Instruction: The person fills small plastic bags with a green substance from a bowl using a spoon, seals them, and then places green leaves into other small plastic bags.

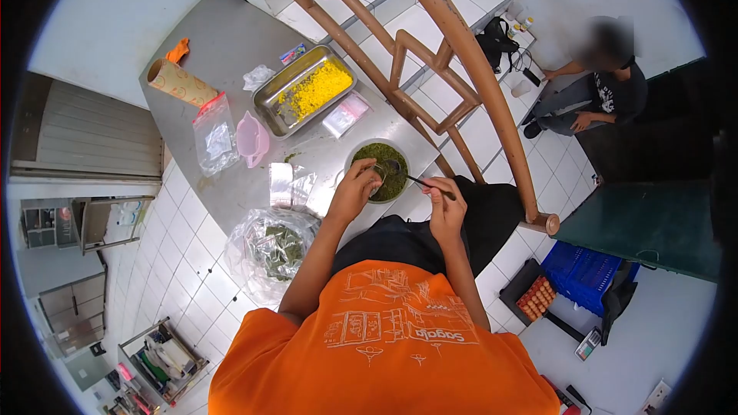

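My right hand [446, 203] grips the dark handle of a spoon [415, 180], whose bowl is down in a round metal bowl [408, 155] of chopped green herbs [392, 184]. At the bowl's left side, my left hand [358, 186] is closed, its fingers curled round what looks like a small clear plastic bag [378, 173]. The bag is mostly hidden by the fingers. Left of that hand lie small clear bags [283, 184]. A large clear plastic bag [261, 261] with green leaves inside stands by my left forearm.
On the metal table [223, 200] are a steel tray [265, 119] of yellow bits, a pink jug [250, 138], a wrap roll [183, 84] and a bag stack [346, 115]. A brown railing [461, 38] runs along its right. A seated person [607, 92] is at the right.
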The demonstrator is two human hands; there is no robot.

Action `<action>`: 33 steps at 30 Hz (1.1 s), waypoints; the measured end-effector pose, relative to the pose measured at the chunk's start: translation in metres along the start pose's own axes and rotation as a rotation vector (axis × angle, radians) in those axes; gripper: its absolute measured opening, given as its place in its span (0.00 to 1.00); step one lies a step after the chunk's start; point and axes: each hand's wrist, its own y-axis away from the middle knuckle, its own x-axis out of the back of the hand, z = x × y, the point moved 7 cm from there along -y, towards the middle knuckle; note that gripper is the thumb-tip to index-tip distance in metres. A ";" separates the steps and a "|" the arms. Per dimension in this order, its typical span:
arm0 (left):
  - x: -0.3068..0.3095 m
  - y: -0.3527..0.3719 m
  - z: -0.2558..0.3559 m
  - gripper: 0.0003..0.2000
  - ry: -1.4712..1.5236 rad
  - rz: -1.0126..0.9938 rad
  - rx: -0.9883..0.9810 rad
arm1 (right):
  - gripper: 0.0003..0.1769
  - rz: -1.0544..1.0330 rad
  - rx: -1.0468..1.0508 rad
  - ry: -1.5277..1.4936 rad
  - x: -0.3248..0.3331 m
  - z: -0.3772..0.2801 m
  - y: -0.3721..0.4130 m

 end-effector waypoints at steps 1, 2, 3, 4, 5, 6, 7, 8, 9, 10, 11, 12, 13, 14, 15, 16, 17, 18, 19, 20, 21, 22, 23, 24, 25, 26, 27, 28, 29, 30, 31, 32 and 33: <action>0.001 0.000 0.000 0.04 -0.004 0.008 -0.006 | 0.12 0.055 -0.045 -0.043 0.003 0.007 0.001; 0.002 0.000 -0.002 0.04 -0.009 0.016 -0.015 | 0.14 0.094 -0.063 -0.051 0.007 0.011 0.001; 0.002 0.001 -0.003 0.04 -0.015 0.023 -0.025 | 0.15 0.118 -0.117 -0.081 0.009 0.021 0.002; 0.004 0.000 -0.005 0.04 -0.027 0.043 -0.024 | 0.15 0.143 -0.169 -0.112 0.012 0.036 0.004; 0.006 0.001 -0.006 0.04 -0.039 0.059 -0.022 | 0.16 0.170 -0.224 -0.142 0.014 0.051 0.008; 0.006 0.003 -0.007 0.04 -0.052 0.074 -0.020 | 0.17 0.204 -0.262 -0.186 0.013 0.063 0.011; 0.011 0.004 0.002 0.04 -0.048 0.094 -0.043 | 0.17 0.185 -0.315 -0.214 0.010 0.074 0.014; 0.015 0.005 0.012 0.04 -0.045 0.112 -0.068 | 0.17 0.167 -0.367 -0.243 0.008 0.085 0.017; 0.019 0.006 0.019 0.04 -0.041 0.127 -0.092 | 0.17 0.151 -0.420 -0.272 0.004 0.096 0.020; 0.019 0.005 0.020 0.03 -0.018 0.131 -0.094 | 0.14 0.100 -0.427 -0.280 -0.001 0.103 0.022; 0.020 0.006 0.020 0.03 0.005 0.135 -0.093 | 0.13 0.088 -0.445 -0.268 -0.003 0.111 0.027; 0.022 0.007 0.021 0.03 0.027 0.138 -0.089 | 0.12 0.075 -0.466 -0.258 -0.007 0.113 0.029; 0.022 0.011 0.017 0.03 0.029 0.139 -0.083 | 0.12 0.060 -0.487 -0.250 -0.011 0.114 0.032; 0.020 0.012 0.010 0.03 0.030 0.142 -0.082 | 0.12 0.049 -0.525 -0.293 -0.015 0.123 0.036; 0.022 0.007 0.011 0.03 0.032 0.146 -0.091 | 0.13 0.068 -0.471 -0.200 -0.014 0.118 0.033; 0.025 0.003 0.012 0.03 0.028 0.159 -0.091 | 0.13 0.091 -0.420 -0.103 -0.013 0.113 0.031; 0.027 0.004 0.013 0.03 0.029 0.170 -0.085 | 0.14 0.111 -0.377 -0.001 -0.010 0.108 0.032; 0.028 0.008 0.015 0.03 0.032 0.181 -0.074 | 0.18 0.126 -0.395 -0.068 -0.009 0.104 0.031; 0.026 0.012 0.012 0.03 0.032 0.186 -0.067 | 0.18 0.131 -0.262 0.126 -0.003 0.075 0.023; 0.024 0.013 0.007 0.03 0.030 0.190 -0.072 | 0.19 0.144 -0.122 0.319 0.002 0.045 0.013; 0.023 0.010 0.005 0.03 0.028 0.188 -0.086 | 0.19 0.168 0.017 0.514 0.001 0.022 0.005; 0.021 0.008 0.010 0.03 0.051 0.173 -0.083 | 0.18 0.114 0.003 0.438 -0.004 0.026 0.006; 0.017 0.009 0.012 0.03 0.038 0.168 -0.093 | 0.13 0.056 0.122 0.500 -0.009 0.021 0.006; 0.014 0.005 0.014 0.02 0.026 0.169 -0.110 | 0.13 -0.003 0.181 0.429 -0.017 0.018 0.008; 0.010 0.000 0.017 0.02 0.012 0.175 -0.131 | 0.14 -0.093 0.200 0.331 -0.027 0.016 0.006; 0.005 -0.001 0.019 0.03 0.028 0.167 -0.129 | 0.17 -0.182 0.114 0.248 -0.039 0.023 0.008; 0.002 -0.003 0.019 0.04 0.042 0.163 -0.128 | 0.18 -0.209 0.077 0.198 -0.045 0.022 0.008; -0.001 -0.004 0.023 0.05 0.051 0.153 -0.150 | 0.17 -0.191 0.074 0.124 -0.049 0.024 0.008; -0.003 -0.004 0.026 0.05 0.060 0.145 -0.168 | 0.14 -0.140 0.041 0.108 -0.054 0.031 0.009; -0.003 -0.005 0.030 0.05 0.020 0.143 -0.191 | 0.14 -0.126 0.005 0.076 -0.055 0.034 0.008; -0.002 -0.004 0.029 0.05 0.025 0.137 -0.183 | 0.13 -0.114 -0.037 0.039 -0.054 0.036 0.009; -0.001 -0.007 0.027 0.05 0.029 0.130 -0.182 | 0.12 -0.133 -0.040 0.037 -0.053 0.038 0.006; 0.000 -0.007 0.024 0.05 0.028 0.117 -0.175 | 0.11 -0.150 -0.050 0.030 -0.053 0.039 0.006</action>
